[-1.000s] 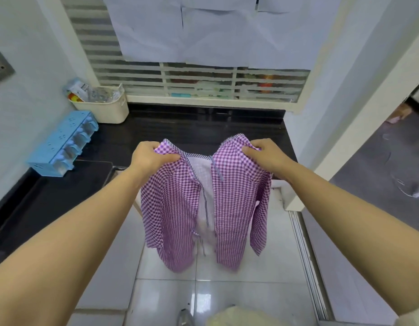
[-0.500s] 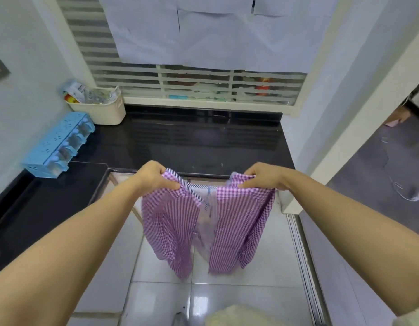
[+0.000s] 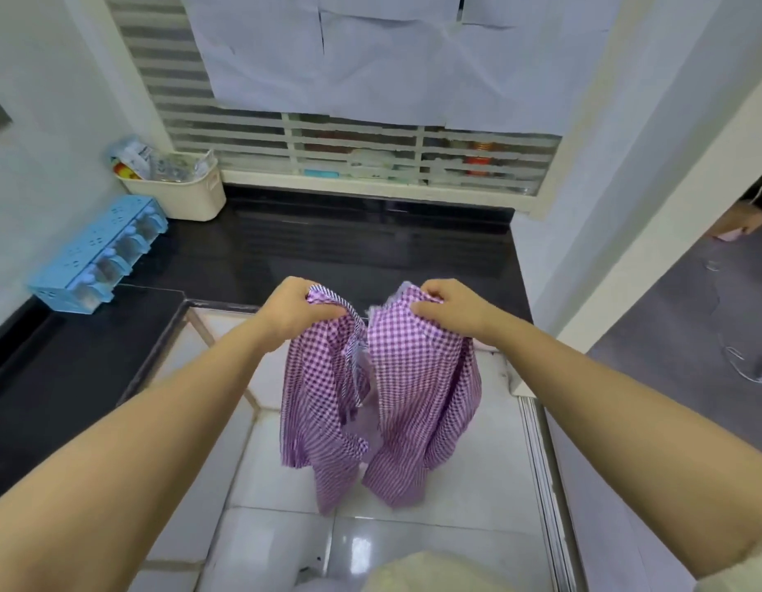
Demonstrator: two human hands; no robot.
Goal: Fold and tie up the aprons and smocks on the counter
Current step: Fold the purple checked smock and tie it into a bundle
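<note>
1. The black counter (image 3: 328,249) fills the middle of the frame. The smock is not on it.
2. The purple checked smock (image 3: 396,403) hangs at lower centre, above the floor. Its two halves hang unevenly, so I think the fold could come out crooked.
3. The left hand (image 3: 295,311) and right hand (image 3: 449,311) each grip the top edge with curled fingers. If one loosens, that side drops.
4. The packets in the basket (image 3: 178,198), upper left, carry print too small to read.

Left hand (image 3: 291,318) and right hand (image 3: 454,314) have drawn closer, bunching the smock (image 3: 413,399) together.
</note>
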